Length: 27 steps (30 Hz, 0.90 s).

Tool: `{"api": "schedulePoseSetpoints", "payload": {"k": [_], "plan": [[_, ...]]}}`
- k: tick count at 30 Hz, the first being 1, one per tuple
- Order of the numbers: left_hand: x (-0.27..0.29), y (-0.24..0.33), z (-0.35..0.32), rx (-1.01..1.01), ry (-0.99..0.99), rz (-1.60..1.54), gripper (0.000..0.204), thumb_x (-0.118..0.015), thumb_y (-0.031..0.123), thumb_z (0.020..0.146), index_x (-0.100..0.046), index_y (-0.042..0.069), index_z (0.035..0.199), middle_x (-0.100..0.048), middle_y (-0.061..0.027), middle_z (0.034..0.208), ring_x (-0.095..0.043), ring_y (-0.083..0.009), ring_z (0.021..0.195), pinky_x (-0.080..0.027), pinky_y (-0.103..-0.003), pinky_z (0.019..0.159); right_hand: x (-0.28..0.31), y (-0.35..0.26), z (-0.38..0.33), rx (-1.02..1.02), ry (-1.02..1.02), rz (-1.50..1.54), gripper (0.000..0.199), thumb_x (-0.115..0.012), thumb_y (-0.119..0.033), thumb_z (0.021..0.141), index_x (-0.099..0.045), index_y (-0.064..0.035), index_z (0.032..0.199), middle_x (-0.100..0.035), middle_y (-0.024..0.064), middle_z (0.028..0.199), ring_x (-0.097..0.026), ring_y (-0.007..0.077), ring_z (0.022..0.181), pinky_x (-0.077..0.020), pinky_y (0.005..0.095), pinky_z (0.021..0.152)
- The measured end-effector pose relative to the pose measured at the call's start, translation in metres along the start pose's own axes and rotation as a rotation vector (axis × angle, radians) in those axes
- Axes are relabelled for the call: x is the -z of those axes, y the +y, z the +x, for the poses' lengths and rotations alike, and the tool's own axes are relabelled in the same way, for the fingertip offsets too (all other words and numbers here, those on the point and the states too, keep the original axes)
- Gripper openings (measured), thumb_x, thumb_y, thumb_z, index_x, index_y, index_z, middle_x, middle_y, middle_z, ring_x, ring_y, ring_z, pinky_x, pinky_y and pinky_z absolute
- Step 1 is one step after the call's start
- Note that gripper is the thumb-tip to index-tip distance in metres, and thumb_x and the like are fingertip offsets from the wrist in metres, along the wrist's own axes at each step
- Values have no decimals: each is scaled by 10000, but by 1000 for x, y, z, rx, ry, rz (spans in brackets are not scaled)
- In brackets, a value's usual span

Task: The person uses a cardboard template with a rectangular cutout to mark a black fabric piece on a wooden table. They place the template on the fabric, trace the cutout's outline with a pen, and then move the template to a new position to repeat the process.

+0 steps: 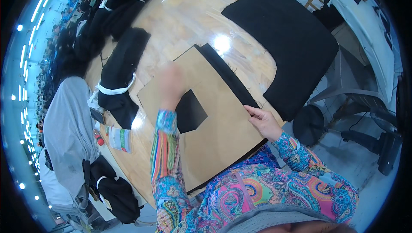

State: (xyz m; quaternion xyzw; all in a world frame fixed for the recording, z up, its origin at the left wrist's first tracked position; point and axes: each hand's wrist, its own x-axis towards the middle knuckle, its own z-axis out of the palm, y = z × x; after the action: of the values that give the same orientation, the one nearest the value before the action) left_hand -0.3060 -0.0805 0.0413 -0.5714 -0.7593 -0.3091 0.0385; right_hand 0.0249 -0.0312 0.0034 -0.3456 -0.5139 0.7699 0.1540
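Tan cardboard-like sheet (227,125) is right at the near edge of the worktop (201,5), its lower side practically up against the patterned shirt (257,185). The roomiest bit of bare wood is beyond its far corner, between the tied black fabric bundle (124,57) on the left and the big curved black fabric panel (296,39) on the right. A narrower strip of wood shows along the sheet's right side, tapering toward the body.

Sheet looks flat and straight-edged, with black fabric (229,76) poking out, frayed, along its right side. There's a five-sided black patch (191,115) on it; can't tell if that's a cut-out or a separate piece. Right hand (264,122) is partly open, fingers at the sheet's right edge. Left hand (169,82) is over the upper left, too blurred to tell its grip.
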Motion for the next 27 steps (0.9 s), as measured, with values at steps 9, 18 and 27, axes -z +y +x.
{"api": "schedulePoseSetpoints", "payload": {"k": [9, 18, 27], "plan": [[-94, -31, 57, 100, -191, -30, 147, -576, 177, 884, -545, 109, 1011, -568, -118, 1244, -450, -319, 1226, -272, -520, 1029, -6, -1, -8, -14, 19, 93, 419, -506, 25, 901, -485, -17, 1318, -597, 33, 1148, -540, 72, 998, -425, 217, 875], [-96, -32, 60, 44, -84, -131, 133, -585, 163, 874, -553, 102, 988, -600, -94, 1174, -539, -301, 1078, -301, -486, 981, -7, -5, -6, -6, 27, 102, 413, -517, 14, 902, -504, -40, 1311, -576, -4, 1042, -511, 51, 921, -414, 199, 820], [-92, -25, 65, -25, -45, -61, 153, -611, 92, 848, -579, 23, 980, -608, -181, 1171, -587, -345, 983, -457, -383, 868, -6, -2, -3, 0, 37, 115, 427, -529, 1, 903, -491, -45, 1326, -581, 3, 1032, -508, 46, 910, -417, 199, 822]]}}
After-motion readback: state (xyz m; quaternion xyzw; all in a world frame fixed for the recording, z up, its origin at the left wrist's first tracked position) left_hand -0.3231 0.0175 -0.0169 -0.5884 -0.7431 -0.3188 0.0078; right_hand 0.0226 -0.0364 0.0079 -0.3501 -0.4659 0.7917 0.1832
